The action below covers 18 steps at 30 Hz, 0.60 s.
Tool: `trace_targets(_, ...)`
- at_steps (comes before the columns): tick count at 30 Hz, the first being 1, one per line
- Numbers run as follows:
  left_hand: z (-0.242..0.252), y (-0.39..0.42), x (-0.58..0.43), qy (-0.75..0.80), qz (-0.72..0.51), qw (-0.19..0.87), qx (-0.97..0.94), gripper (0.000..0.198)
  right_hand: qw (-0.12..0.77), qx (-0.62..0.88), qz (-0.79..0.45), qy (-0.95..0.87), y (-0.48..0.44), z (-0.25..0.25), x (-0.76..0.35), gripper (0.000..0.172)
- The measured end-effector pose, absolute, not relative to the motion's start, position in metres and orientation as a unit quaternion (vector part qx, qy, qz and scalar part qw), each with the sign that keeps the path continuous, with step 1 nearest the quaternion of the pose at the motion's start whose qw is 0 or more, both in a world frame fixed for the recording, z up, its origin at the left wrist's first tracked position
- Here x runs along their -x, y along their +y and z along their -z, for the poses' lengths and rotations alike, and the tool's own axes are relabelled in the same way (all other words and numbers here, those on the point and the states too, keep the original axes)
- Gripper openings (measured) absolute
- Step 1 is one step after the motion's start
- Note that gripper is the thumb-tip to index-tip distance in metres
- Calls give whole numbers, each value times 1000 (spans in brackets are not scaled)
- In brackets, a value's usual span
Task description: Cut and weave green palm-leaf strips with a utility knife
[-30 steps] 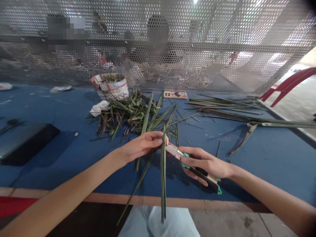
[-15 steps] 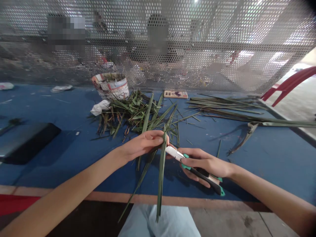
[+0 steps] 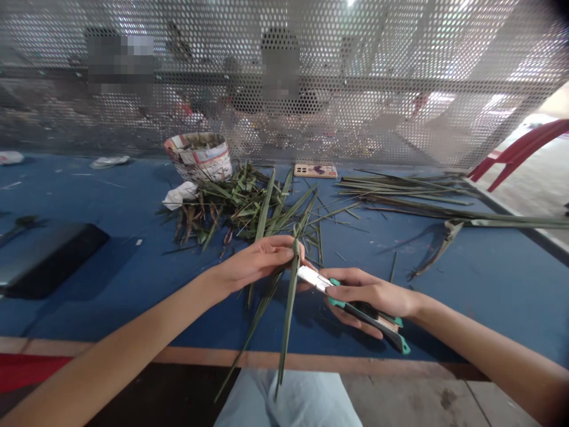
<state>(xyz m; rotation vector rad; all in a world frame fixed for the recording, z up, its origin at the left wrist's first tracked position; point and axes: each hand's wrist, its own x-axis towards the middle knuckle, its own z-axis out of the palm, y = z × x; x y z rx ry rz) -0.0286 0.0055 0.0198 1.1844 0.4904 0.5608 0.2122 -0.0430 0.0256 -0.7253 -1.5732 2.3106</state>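
My left hand (image 3: 258, 259) pinches several long, narrow green palm leaf strips (image 3: 288, 314), which hang down past the front edge of the blue table (image 3: 111, 201). My right hand (image 3: 368, 296) is closed around a green-and-black utility knife (image 3: 368, 317). The knife's metal blade (image 3: 311, 277) reaches toward the strips and lies at or very near them, just beside my left fingertips. Its edge is hidden, so I cannot tell whether it cuts into the leaf.
A heap of cut leaves (image 3: 235, 204) lies beyond my hands, beside a paper-covered bowl (image 3: 200, 159) and a white tissue (image 3: 180, 194). Long fronds (image 3: 400, 191), metal shears (image 3: 438, 246), a phone (image 3: 315, 171) and a black slab (image 3: 48, 259) lie about. Behind a perforated metal screen (image 3: 355, 77) sit blurred people.
The knife has shifted slightly right and the lower ends of the leaf strips have swung left. My grip with each hand looks unchanged.
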Motion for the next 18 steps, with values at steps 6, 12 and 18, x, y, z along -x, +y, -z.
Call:
trace_targets(6, -23, 3, 27, 221, -260, 768, -542, 20, 108, 247, -795, -543, -43, -27, -213, 41)
trace_targets(12, -22, 2, 25, 209, -233, 796, -518, 19, 96, 254, -794, -544, -46, -24, -211, 41)
trace_targets(18, -21, 4, 25, 223, -232, 809, -492, 18, 109, 253, -781, -560, -49, -23, -209, 32)
